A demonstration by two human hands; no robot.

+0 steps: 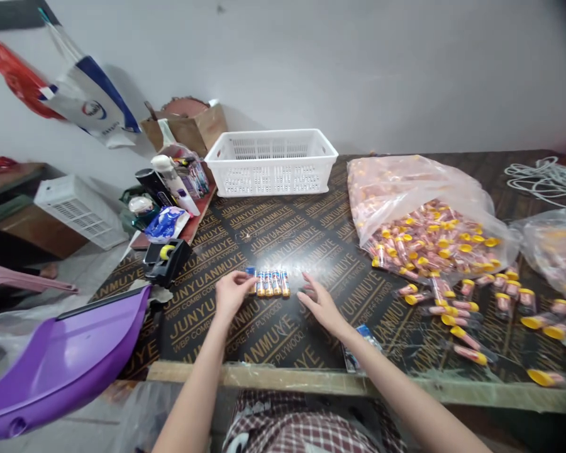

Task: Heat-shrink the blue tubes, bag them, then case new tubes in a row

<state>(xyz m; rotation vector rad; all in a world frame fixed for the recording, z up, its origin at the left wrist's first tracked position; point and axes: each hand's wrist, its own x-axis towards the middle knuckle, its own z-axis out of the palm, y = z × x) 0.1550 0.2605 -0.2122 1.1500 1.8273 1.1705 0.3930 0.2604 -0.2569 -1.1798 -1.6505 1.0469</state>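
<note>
Several small blue, white and orange tubes (pixel 272 284) stand side by side in a row on the dark printed tabletop (pixel 283 220). At the left end of the row, the fingers of my left hand (pixel 232 294) are pinched on the end tube. My right hand (pixel 321 304) is a little to the right of the row, fingers apart, holding nothing. Partly behind my right forearm lies a blue and white packet (pixel 368 336) near the front edge.
A white basket (pixel 271 176) stands at the back. On the right, an open plastic bag (pixel 415 182) spills pink tubes with yellow caps (pixel 469 306). A tape dispenser (pixel 167 261) and purple dustpan (pixel 70 365) are at left; white cord (pixel 544 179) lies back right.
</note>
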